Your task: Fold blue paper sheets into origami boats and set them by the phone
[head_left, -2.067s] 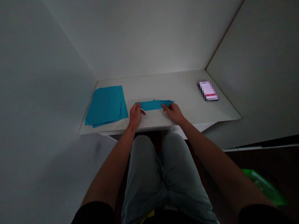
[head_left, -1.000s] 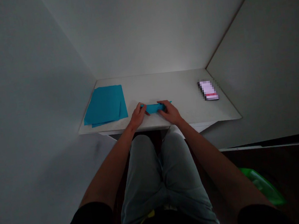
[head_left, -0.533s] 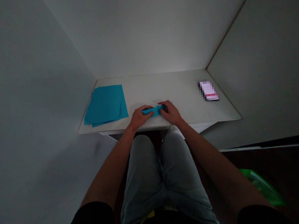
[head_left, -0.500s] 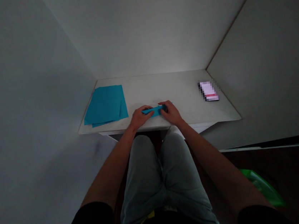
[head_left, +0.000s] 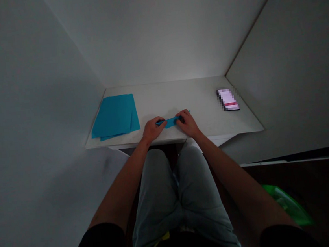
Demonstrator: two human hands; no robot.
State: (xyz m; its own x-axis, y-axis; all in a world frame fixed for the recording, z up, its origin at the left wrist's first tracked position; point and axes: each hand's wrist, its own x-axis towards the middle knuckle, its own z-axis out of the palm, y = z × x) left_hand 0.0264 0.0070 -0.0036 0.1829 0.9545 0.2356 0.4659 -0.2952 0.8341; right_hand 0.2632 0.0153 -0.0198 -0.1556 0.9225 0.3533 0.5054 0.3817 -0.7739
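Bench [head_left: 164, 94], white, spans your twelve o'clock. Overlapping blue sheets [head_left: 111, 115] lie flat on it at your eleven. Your left hand [head_left: 152, 129] and right hand [head_left: 187, 123] meet your work at twelve, well apart from the phone-like device [head_left: 228, 99], pixelated, lying at your one. Smallest is a narrow blue strip [head_left: 171, 122] between your hands, near the front edge: your left fingers pinch its nine o'clock end, your right fingers close around its three o'clock side.
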